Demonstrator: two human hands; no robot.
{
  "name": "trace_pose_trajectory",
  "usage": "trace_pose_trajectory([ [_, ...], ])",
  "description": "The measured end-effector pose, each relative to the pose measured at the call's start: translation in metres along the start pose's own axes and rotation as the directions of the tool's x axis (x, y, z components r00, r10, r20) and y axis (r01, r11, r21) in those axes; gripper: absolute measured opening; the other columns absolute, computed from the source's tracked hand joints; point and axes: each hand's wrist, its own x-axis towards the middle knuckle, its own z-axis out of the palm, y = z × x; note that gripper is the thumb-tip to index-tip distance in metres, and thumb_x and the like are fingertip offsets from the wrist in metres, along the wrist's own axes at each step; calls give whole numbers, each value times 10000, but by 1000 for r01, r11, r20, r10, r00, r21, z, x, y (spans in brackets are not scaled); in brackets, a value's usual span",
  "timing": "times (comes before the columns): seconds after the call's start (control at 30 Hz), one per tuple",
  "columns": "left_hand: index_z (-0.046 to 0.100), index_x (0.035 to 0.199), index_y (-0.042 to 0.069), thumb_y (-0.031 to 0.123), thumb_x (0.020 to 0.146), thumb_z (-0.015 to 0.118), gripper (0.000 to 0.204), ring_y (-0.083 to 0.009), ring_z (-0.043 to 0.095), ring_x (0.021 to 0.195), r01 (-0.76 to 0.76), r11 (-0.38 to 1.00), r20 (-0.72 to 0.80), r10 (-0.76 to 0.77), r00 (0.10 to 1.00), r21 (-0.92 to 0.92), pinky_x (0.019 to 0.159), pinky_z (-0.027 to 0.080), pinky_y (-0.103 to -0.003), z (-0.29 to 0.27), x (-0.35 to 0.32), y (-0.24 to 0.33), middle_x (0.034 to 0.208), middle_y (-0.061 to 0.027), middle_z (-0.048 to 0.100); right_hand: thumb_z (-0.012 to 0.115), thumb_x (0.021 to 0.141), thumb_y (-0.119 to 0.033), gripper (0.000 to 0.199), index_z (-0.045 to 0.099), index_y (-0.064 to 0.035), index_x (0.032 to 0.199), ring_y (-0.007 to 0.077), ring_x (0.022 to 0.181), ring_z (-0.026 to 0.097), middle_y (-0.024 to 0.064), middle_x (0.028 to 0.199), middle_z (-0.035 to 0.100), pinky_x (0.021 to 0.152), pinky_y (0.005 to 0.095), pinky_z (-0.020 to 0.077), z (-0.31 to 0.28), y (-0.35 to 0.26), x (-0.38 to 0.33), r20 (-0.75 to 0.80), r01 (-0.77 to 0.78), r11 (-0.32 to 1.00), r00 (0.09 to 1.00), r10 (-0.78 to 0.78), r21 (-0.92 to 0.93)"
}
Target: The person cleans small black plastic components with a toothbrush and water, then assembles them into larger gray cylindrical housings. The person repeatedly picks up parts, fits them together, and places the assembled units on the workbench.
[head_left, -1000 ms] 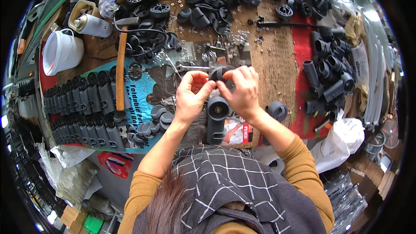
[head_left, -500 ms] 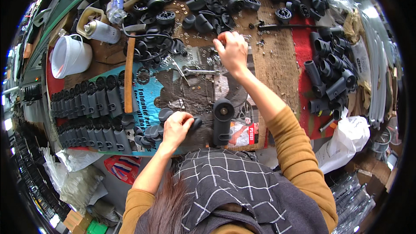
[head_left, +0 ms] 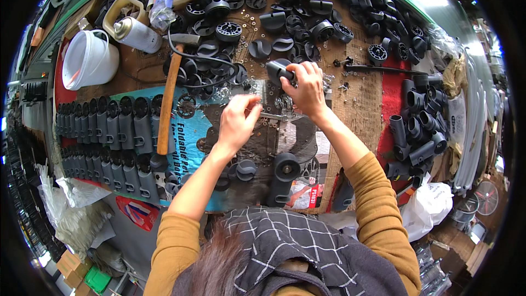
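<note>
Right hand point(head_left: 308, 89) grips a black plastic fitting point(head_left: 278, 69) at its ten o'clock; left hand point(head_left: 236, 121) pinches narrowly over loose washers point(head_left: 285, 101), apparently picking hardware.

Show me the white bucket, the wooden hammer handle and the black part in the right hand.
white bucket point(head_left: 87, 60), head view, on its side wall.
wooden hammer handle point(head_left: 167, 104), head view, mid-shaft.
black part point(head_left: 276, 70), head view, on its rounded body.
</note>
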Motion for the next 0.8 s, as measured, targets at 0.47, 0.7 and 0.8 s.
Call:
trace_pose_trajectory([
  [0.47,518,1256,39,243,764,742,578,-352,458,1173,-67,942,-471,225,853,328,1019,339,-445,65,162,-25,1227,-185,526,729,780,-273,307,633,-46,964,318,943,532,138,928,589,848,414,411,-27,80,20,-141,-366,899,929,341,-240],
  [0.7,610,1149,89,271,753,759,460,-339,609,991,49,975,-313,22,950,217,888,474,-413,74,212,-24,1040,-166,644,731,778,-195,322,604,-69,1046,297,928,558,129,1007,541,840,398,452,-42,89,23,-60,-591,795,806,589,-140],
  [0.8,579,1185,90,268,752,781,510,-358,574,1018,-16,1000,-434,11,901,-8,909,464,-419,75,194,-19,1158,-164,572,725,778,-179,314,613,-79,1053,294,976,541,115,995,549,884,416,429,-46,85,22,-199,-494,826,868,454,-271],
])
